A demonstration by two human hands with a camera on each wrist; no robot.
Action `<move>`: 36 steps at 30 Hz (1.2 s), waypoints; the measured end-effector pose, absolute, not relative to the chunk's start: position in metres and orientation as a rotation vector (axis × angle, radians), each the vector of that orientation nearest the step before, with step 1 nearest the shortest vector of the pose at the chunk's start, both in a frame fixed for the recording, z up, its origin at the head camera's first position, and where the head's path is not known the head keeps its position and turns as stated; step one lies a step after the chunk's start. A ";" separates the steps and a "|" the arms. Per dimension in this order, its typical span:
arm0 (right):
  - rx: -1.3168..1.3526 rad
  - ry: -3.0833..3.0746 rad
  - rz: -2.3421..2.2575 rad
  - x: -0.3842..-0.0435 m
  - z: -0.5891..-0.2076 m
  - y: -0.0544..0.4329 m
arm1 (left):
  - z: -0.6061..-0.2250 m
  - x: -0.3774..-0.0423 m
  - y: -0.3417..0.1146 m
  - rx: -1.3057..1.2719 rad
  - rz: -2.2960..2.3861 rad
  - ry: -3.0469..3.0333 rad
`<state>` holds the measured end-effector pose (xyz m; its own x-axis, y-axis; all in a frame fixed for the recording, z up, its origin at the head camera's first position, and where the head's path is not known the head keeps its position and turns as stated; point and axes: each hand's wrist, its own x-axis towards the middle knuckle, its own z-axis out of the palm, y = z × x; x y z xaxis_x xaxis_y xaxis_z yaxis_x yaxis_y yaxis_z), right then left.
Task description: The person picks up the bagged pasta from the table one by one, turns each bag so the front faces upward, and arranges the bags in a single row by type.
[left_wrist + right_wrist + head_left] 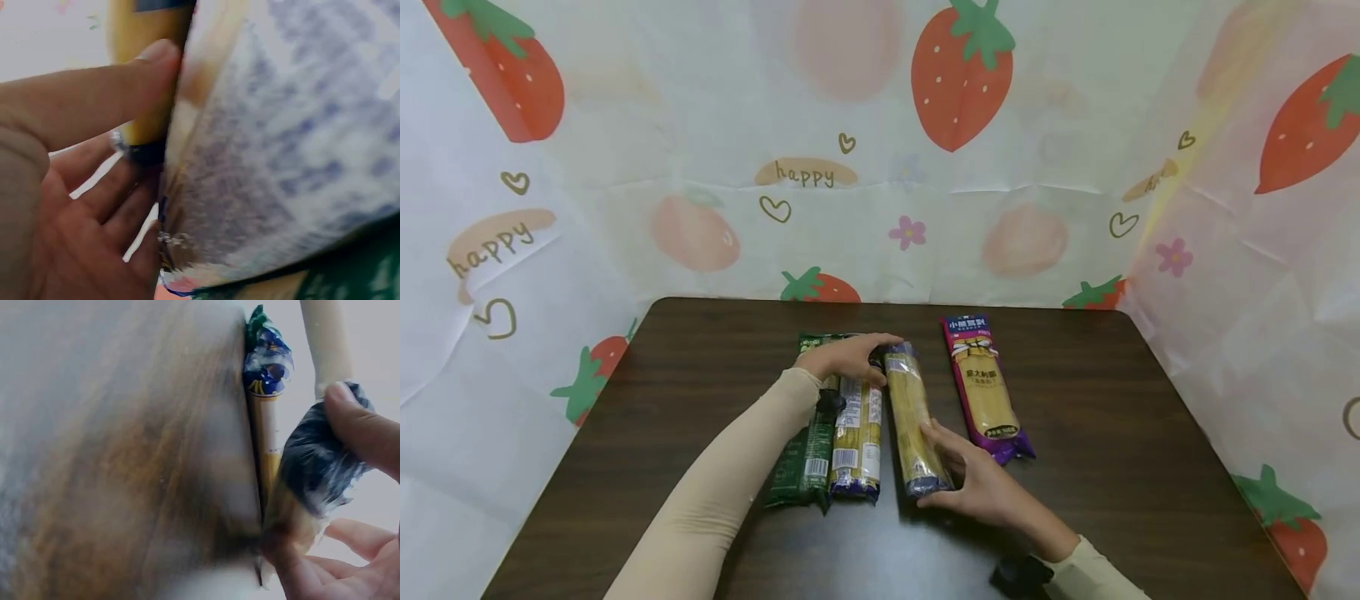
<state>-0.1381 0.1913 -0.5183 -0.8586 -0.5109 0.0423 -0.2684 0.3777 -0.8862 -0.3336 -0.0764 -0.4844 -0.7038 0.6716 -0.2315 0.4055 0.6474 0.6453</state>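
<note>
A clear pack of spaghetti (pixel 907 408) with dark blue ends lies slanted at the table's middle, its lower end seeming slightly raised. My left hand (pixel 848 357) holds the far end; in the left wrist view, the thumb (pixel 150 72) lies on the yellow pack with fingers behind it. Around the near end curls my right hand (pixel 977 483); its thumb (pixel 359 422) presses the crumpled dark blue wrapper (pixel 322 459). Just left sits another spaghetti pack (pixel 857 442) with white labels, beside green packaging (pixel 797 467) partly hidden by the left sleeve.
A purple and pink pasta pack (pixel 985 383) lies apart on the right of the dark wooden table (pixel 1097 417). Strawberry-printed white sheets (pixel 880 225) hang behind and along both sides of the table.
</note>
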 end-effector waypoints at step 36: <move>-0.771 1.890 -2.303 -0.137 -0.508 0.191 | -0.498 -0.327 -0.078 0.616 1.393 2.271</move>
<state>-0.1367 0.1907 -0.5082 -0.8724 -0.3554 0.3355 -0.2597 -0.2444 -0.9343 -0.3269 -0.0779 -0.4984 -0.8210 0.5605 -0.1088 0.1571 0.4050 0.9007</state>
